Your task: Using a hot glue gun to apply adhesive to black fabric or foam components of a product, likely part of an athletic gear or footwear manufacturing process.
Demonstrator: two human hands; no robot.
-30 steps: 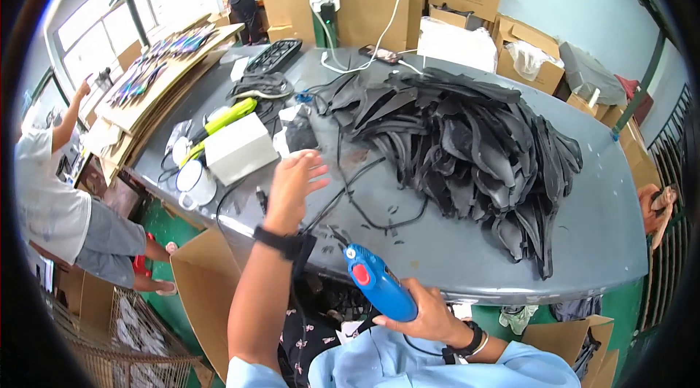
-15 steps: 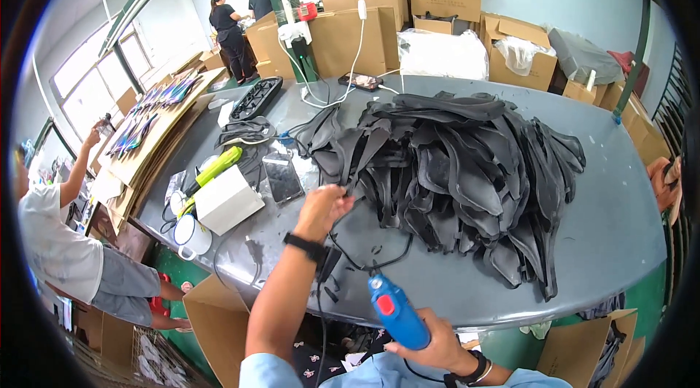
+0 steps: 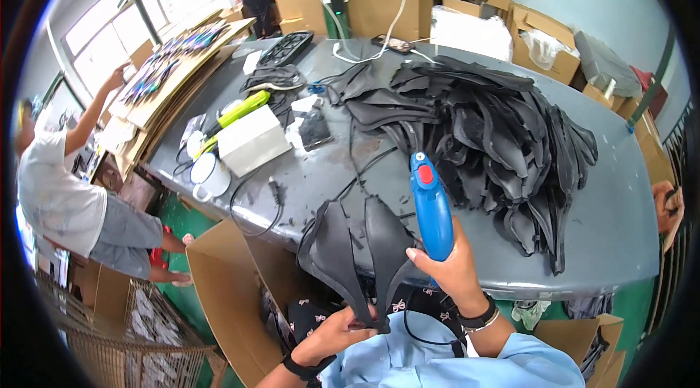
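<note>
In my right hand (image 3: 456, 264) is a blue corded hand tool (image 3: 432, 213) with a red button and a small metal tip, pointing up and away from me. My left hand (image 3: 339, 333) is low and near my lap, closed on the narrow end of a black two-lobed foam piece (image 3: 328, 242). Its two broad lobes spread over the table's near edge, left of the tool and apart from its tip. A large heap of similar black foam pieces (image 3: 503, 133) lies beyond my right hand.
A white box (image 3: 253, 141), a mug (image 3: 210, 175), a yellow-green tool (image 3: 243, 109) and a dark phone-like slab (image 3: 315, 129) lie at left on the grey table (image 3: 612, 220). Cords cross its middle. An open carton (image 3: 226, 286) stands by my left side. A person (image 3: 69, 191) stands farther left.
My left hand has come back from the heap toward my lap with a foam piece in it. My right hand has lifted the blue tool forward and turned it more upright. The view has shifted.
</note>
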